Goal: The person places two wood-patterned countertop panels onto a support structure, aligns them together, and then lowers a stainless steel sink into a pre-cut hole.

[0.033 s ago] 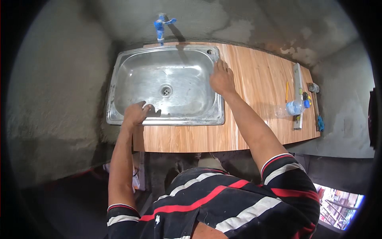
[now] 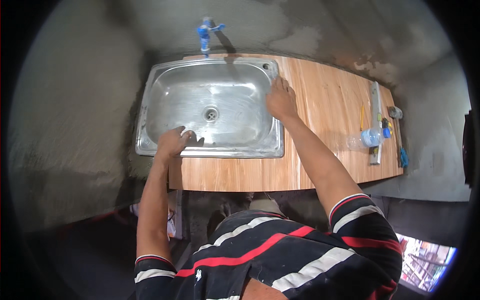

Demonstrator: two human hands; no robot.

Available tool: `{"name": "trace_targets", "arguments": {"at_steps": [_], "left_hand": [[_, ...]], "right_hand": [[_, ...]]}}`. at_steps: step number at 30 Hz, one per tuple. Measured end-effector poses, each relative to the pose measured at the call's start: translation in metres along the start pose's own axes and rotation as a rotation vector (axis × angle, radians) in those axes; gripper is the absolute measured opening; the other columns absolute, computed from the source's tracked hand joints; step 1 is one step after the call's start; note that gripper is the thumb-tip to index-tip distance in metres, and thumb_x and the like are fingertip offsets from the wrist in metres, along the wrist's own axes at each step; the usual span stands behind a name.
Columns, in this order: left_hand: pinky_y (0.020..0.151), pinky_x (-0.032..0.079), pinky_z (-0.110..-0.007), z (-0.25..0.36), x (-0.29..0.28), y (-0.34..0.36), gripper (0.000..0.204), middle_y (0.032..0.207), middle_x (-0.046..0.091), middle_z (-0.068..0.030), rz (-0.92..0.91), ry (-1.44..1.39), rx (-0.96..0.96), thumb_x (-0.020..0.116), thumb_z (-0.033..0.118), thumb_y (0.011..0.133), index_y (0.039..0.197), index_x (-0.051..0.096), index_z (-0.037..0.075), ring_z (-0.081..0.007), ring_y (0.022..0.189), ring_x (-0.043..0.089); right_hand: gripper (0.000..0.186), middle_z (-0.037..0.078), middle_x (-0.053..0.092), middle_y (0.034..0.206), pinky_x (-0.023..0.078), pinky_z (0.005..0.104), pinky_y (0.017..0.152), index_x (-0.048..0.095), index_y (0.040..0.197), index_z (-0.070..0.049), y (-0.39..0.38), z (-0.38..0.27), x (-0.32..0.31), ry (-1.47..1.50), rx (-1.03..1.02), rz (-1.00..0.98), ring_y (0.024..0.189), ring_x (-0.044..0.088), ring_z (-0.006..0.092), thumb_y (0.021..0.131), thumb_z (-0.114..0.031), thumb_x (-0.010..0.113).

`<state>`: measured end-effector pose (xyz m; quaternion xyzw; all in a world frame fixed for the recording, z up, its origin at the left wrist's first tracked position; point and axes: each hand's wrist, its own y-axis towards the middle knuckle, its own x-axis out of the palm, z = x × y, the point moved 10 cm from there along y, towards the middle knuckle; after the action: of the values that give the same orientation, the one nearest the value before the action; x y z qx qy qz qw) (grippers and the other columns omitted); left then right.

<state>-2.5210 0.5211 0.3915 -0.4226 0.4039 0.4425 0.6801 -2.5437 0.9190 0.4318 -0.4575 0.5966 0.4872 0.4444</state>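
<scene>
A stainless steel sink (image 2: 165, 107) with one basin sits in a wood-look countertop (image 2: 320, 105). Its round drain (image 2: 211, 114) shows in the middle, and a small hole pierces the far right corner of the rim. My left hand (image 2: 172, 142) grips the near rim, left of centre, fingers bent over it towards the basin. On the right rim lies my right hand (image 2: 281, 102), its fingers curled over the edge beside the countertop; their tips are partly hidden.
A faucet wrapped in blue (image 2: 204, 34) juts from the grey wall behind the sink. To the right lie a clear plastic bottle (image 2: 369, 138), a spirit level (image 2: 375, 105), a yellow pencil (image 2: 362, 116) and a blue-ended tool (image 2: 403, 157). Bare cement walls enclose the left and back.
The whole view has shifted very slightly. Both hands keep their places on the sink rim.
</scene>
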Motion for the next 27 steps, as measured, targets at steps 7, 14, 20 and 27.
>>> {"name": "trace_targets", "arguments": {"at_steps": [7, 14, 20, 27], "left_hand": [[0.106, 0.044, -0.049, -0.030, -0.062, -0.009, 0.053, 0.137, 0.057, -0.0274, 0.501, 0.016, -0.038, 0.066, 0.029, 0.094, 0.137, 0.058, 0.000, -0.0429, 0.129, 0.053], [0.118, 0.034, -0.051, -0.102, -0.064, 0.016, 0.068, 0.161, 0.031, -0.0231, 0.514, 0.291, -0.192, 0.064, 0.021, 0.094, 0.152, 0.037, -0.002, -0.0420, 0.147, 0.033], [0.121, 0.031, -0.047, -0.109, -0.057, 0.019, 0.064, 0.161, 0.033, -0.0225, 0.535, 0.258, -0.094, 0.060, 0.010, 0.093, 0.151, 0.038, -0.003, -0.0406, 0.148, 0.032], [0.121, 0.031, -0.046, -0.120, -0.061, 0.014, 0.066, 0.160, 0.036, -0.0203, 0.549, 0.186, -0.112, 0.054, -0.003, 0.086, 0.150, 0.041, -0.001, -0.0398, 0.147, 0.035]], "right_hand": [[0.072, 0.018, 0.024, 0.166, 0.018, 0.0456, 0.125, 0.030, 0.157, 0.001, 0.005, 0.008, -0.004, 0.061, 0.037, -0.044, 0.154, 0.019, 0.0338, 0.097, -0.030, 0.055], [0.070, 0.020, 0.035, 0.160, 0.029, 0.0460, 0.121, 0.038, 0.152, 0.002, 0.040, 0.007, -0.007, 0.054, -0.065, 0.027, 0.150, 0.029, 0.0337, 0.096, -0.034, 0.059], [0.068, 0.020, 0.032, 0.163, 0.025, 0.0446, 0.123, 0.039, 0.152, 0.004, 0.041, 0.005, 0.000, -0.030, -0.013, -0.040, 0.152, 0.026, 0.0339, 0.095, -0.030, 0.058], [0.067, 0.019, 0.029, 0.164, 0.023, 0.0460, 0.124, 0.037, 0.153, 0.002, 0.043, 0.000, 0.004, -0.013, 0.019, -0.006, 0.152, 0.025, 0.0351, 0.096, -0.027, 0.056]]}}
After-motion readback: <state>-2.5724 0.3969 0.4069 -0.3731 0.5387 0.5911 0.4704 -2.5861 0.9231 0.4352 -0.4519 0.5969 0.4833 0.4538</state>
